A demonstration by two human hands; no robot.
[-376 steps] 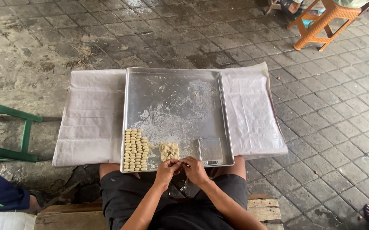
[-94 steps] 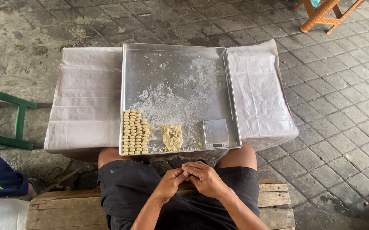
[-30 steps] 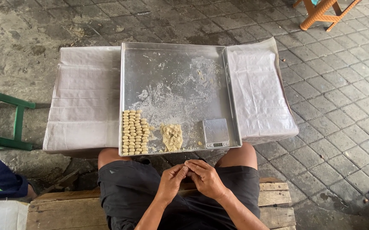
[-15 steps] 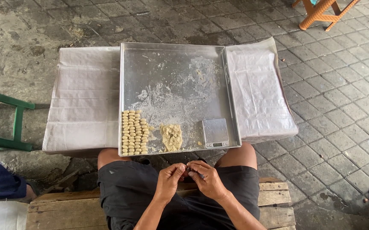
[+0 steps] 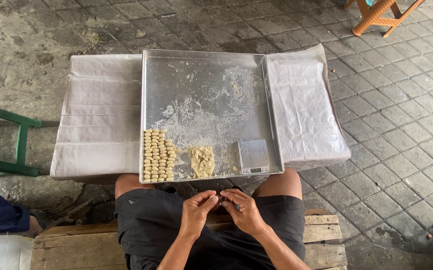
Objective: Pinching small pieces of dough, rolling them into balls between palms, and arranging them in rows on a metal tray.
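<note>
Grey paving stones (image 5: 401, 130) fill the ground all round. At the centre stands a low surface draped in a white woven plastic sheet (image 5: 101, 120), and on it lies a large, shallow, rectangular metal tray (image 5: 204, 70) dusted with flour and crumbs. A wooden pallet bench (image 5: 321, 235) runs across at six o'clock, where the person sits in black shorts (image 5: 151, 230). A green metal frame (image 5: 11, 145) shows at nine o'clock, and an orange wooden stool (image 5: 376, 15) at one o'clock. Inside the tray, at seven o'clock, neat rows of small pale dough pieces (image 5: 158, 155) lie side by side; just to their right sits a loose lump of pale yellow dough (image 5: 202, 161), and at five o'clock a small silver digital scale (image 5: 254, 156) rests against the tray's near rim. Below the tray, over the lap, the left hand (image 5: 198, 212) and right hand (image 5: 244, 210) meet fingertip to fingertip, both curled and pinching a small bit between them, too small to make out.
</note>
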